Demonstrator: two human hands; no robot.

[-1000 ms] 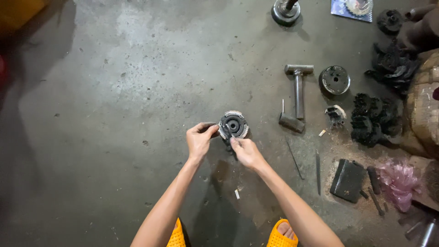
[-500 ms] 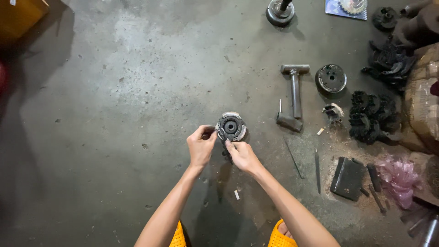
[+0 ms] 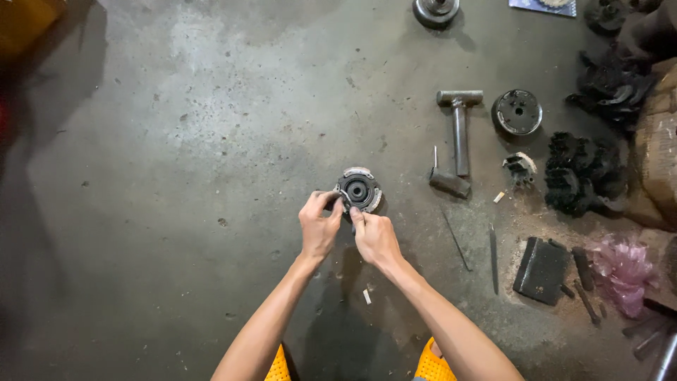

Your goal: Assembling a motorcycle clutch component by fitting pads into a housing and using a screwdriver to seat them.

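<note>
My left hand [image 3: 321,227] and right hand [image 3: 374,236] both pinch the near edge of the round grey-and-black metal clutch assembly [image 3: 358,190], resting on the stained concrete floor [image 3: 211,141]. A steel T-handle tool [image 3: 459,127] lies well apart, rightward.

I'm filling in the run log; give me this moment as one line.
left hand: fingers on round clutch part | right hand: fingers at its near edge | part on concrete floor | T-handle tool lies apart, right
</note>
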